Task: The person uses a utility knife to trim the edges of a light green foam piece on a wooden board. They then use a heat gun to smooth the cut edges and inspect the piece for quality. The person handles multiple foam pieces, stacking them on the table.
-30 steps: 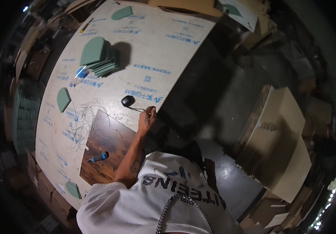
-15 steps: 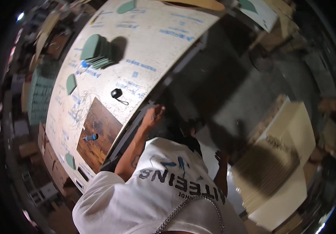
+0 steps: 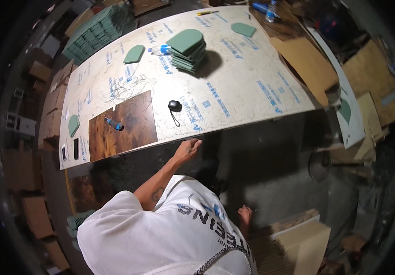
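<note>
My left hand (image 3: pixel 189 150) is at the near edge of the white table (image 3: pixel 234 94), its fingers curled with nothing visible in them. Lower and farther right, my right hand (image 3: pixel 245 212) hangs beside my body, empty, its fingers loosely bent and a little apart. Closest to my left hand on the tabletop lies a small black rounded case with a wrist strap (image 3: pixel 174 106). A brown wood-grain board (image 3: pixel 131 130) lies left of it, bearing a blue-and-black handled tool (image 3: pixel 114 123). A stack of green round-ended pads (image 3: pixel 186 42) stands farther back.
Single green pads (image 3: pixel 134 54) lie about the table, near a tangle of thin strands (image 3: pixel 126 88). A plastic bottle (image 3: pixel 160 50) lies against the stack. Cardboard (image 3: pixel 306 64) sticks out at the right end. Behind my right side stands a stack of tan sheets (image 3: pixel 305 245).
My view has swung left, so the table now spreads across the front. My left hand stays by its edge; my right hand has drawn closer to my body. The tabletop things look unmoved.
</note>
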Action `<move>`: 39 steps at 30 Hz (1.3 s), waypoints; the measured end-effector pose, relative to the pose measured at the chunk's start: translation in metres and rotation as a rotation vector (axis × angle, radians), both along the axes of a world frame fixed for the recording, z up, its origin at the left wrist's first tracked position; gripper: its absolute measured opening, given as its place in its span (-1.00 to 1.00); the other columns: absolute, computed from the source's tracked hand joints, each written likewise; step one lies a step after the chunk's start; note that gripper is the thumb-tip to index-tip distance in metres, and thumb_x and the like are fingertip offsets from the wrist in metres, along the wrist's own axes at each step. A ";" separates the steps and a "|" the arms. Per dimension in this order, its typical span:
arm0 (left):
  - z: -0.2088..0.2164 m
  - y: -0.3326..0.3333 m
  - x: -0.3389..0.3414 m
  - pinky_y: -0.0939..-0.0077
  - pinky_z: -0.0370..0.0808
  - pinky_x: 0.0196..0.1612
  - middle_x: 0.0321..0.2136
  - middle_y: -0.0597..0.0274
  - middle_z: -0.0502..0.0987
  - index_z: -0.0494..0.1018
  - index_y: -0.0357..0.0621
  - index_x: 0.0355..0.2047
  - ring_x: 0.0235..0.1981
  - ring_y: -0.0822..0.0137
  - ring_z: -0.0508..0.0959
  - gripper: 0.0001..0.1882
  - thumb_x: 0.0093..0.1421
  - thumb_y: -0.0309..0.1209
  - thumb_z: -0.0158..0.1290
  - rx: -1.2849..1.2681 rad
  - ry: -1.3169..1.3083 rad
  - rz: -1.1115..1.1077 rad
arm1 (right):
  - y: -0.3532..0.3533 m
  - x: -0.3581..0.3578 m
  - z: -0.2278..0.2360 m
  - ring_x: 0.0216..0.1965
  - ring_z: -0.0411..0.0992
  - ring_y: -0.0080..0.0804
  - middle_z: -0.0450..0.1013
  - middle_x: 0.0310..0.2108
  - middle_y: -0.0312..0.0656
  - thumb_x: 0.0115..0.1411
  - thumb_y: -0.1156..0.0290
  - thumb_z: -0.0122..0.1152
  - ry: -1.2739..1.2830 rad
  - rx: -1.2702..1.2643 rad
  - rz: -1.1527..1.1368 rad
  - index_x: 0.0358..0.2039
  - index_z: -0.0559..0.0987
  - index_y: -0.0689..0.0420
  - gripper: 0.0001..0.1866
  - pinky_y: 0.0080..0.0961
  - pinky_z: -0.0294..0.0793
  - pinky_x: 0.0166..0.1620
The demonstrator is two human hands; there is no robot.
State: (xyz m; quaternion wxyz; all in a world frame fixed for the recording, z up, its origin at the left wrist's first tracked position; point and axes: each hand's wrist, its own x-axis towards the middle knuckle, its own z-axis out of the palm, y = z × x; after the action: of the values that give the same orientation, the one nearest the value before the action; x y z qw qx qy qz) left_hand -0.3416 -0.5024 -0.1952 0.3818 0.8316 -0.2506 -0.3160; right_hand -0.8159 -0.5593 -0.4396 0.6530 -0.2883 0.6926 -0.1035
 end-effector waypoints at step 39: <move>-0.062 -0.209 0.390 0.30 0.46 -0.01 -0.04 0.20 0.46 0.27 -0.14 0.12 -0.05 0.23 0.48 -0.47 0.29 -0.06 -0.12 -0.596 1.004 0.535 | -0.307 0.728 0.210 0.26 0.11 -0.37 0.10 0.30 -0.15 0.28 -0.27 -0.32 -0.349 -0.184 0.440 0.33 0.09 0.10 -0.18 -0.44 0.12 0.24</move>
State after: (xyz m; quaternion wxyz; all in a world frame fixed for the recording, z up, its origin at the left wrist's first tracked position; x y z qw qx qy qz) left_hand 0.0486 -0.7117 -0.2576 0.7330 0.4745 0.0975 -0.4775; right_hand -0.0875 -0.8660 -0.2295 0.7400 -0.4674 0.4786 -0.0699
